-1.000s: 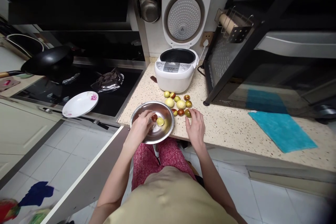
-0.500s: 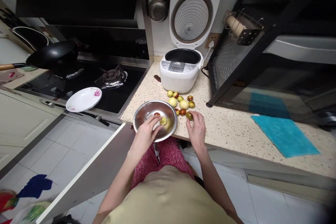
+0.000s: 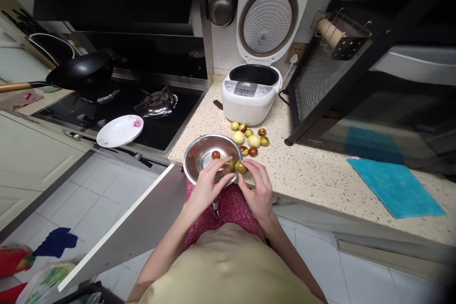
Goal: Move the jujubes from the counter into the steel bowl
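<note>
Our right hand [image 3: 259, 190] pinches one small fruit [image 3: 241, 167], green-yellow with a brown patch, between thumb and fingertips, right at the rim of the steel bowl [image 3: 199, 152]. Our left hand [image 3: 210, 185] comes in from the other side; its fingertips meet the same fruit and partly cover a pale green one lying in the bowl, so we cannot tell whether the left fingers grip anything themselves or only touch.

The bowl stands at the front edge of the counter [image 3: 320, 171], near its left corner beside the hob, and overhangs the edge a little. Inside it we see a reddish-brown fruit [image 3: 215, 155] and the pale one under our fingers; by our reading the gathering has only begun. The rest of the fruit, a loose cluster [image 3: 249, 137] of about eight, green ones and red-brown ones, lies on the counter just behind the bowl, between it and the rice cooker [image 3: 251, 95]. All look small, round to oval, smooth and glossy.

The cooker stands at the back edge with its lid up. A white plate [image 3: 120, 131] sits on the front edge of the hob, and a blue cloth [image 3: 395, 190] lies well to the right.
</note>
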The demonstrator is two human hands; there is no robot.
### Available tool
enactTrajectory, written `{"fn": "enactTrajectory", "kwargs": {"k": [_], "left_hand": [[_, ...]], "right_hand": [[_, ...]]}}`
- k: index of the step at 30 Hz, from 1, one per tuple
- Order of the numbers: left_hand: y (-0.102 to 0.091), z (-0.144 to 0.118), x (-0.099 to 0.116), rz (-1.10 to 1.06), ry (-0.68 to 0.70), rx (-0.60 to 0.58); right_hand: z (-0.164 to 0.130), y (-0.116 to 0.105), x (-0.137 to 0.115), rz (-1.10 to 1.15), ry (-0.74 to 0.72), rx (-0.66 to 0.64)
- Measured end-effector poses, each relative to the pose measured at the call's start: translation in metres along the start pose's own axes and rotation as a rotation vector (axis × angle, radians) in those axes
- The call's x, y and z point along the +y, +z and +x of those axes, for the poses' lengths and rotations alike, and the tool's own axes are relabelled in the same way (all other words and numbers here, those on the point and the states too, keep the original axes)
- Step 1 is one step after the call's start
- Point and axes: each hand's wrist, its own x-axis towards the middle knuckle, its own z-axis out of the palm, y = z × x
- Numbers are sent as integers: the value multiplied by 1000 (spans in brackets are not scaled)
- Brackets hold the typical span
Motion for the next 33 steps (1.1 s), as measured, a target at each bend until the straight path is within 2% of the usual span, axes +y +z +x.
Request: {"fn": "enactTrajectory", "kwargs": {"k": [7,13,20,25,29,33], "left_hand": [[0,0,9,-121,-26,-18],[-4,1,9,-164,-31,-26],[-33,9,-13,224,9,97],[-44,21,-22,548,-60,-38],[-41,28,-19,820,-179,-142],[-37,33,-18,952,-225,-189]], "right_hand": [[-2,2,-7,70,-64,-33],[-7,7,-7,133,-57,-76],[-5,10,-2,135,-91,-145],[-7,9,0,114,-117,-192],[-8,9,1,114,-114,-188],[-9,9,2,106,-122,-198]]}}
